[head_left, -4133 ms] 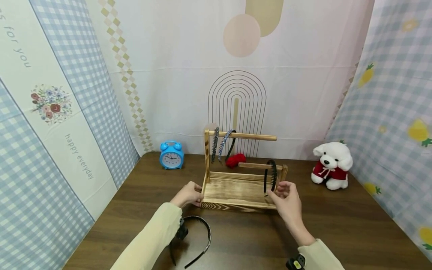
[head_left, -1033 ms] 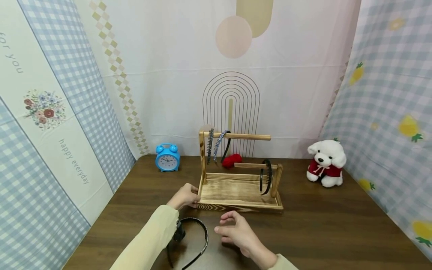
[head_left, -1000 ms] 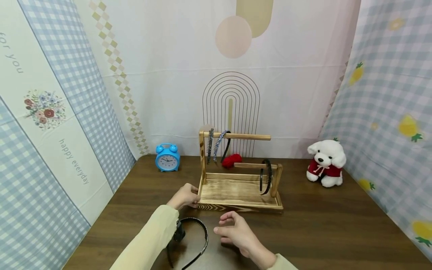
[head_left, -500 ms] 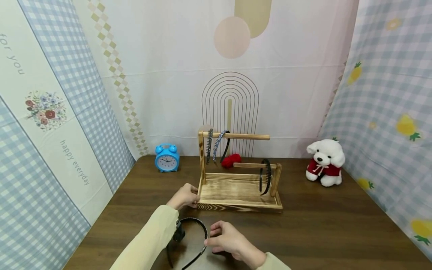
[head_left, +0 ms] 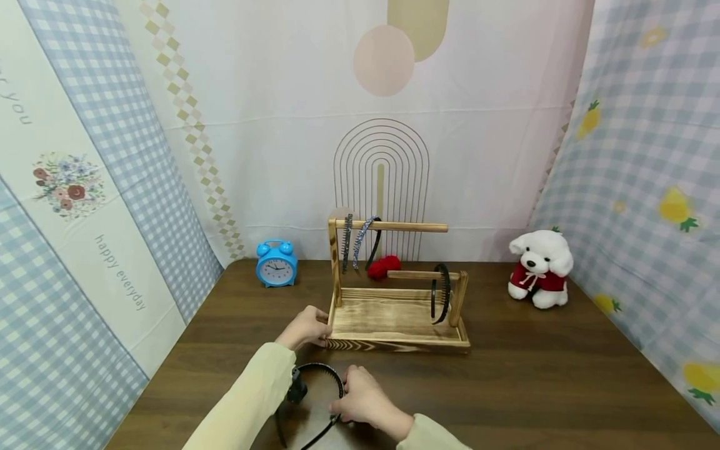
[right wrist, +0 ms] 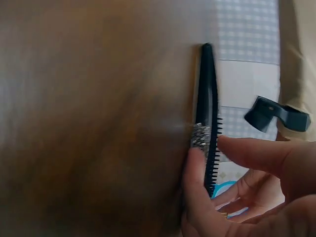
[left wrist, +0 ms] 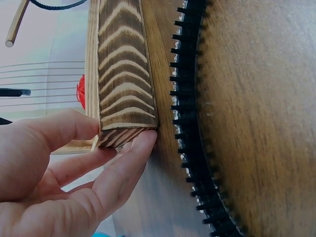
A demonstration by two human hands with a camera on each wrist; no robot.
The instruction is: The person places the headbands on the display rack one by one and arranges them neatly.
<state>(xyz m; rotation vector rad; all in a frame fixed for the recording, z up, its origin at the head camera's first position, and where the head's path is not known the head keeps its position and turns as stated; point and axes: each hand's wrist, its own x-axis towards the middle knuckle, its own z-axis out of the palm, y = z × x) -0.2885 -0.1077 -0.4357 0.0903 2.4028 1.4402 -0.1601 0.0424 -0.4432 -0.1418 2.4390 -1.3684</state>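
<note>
My left hand (head_left: pixel 304 328) grips the front left corner of a wooden rack (head_left: pixel 382 315); in the left wrist view its thumb and fingers hold the end of the striped front rail (left wrist: pixel 126 69). A black toothed headband (head_left: pixel 323 431) with a glittery outer face lies on the table before the rack. My right hand (head_left: pixel 365 397) pinches its right side, thumb at the teeth and a finger on the glitter (right wrist: pixel 200 136) in the right wrist view. On the rack's upper bar hang a dark headband (head_left: pixel 347 242) and a blue glittery headband (head_left: pixel 360 244); a black headband (head_left: pixel 445 290) hangs on the lower bar.
Left of the rack, a blue alarm clock (head_left: pixel 277 265) stands near the table's back edge. A white plush dog (head_left: pixel 542 269) in a red top sits at the right. Behind the rack lies a red fuzzy bundle (head_left: pixel 385 267). Printed cloths surround the table.
My right hand has left the rack's right side, come down and left to the headband on the table, and taken hold of it. My left hand has stayed at the rack's corner.
</note>
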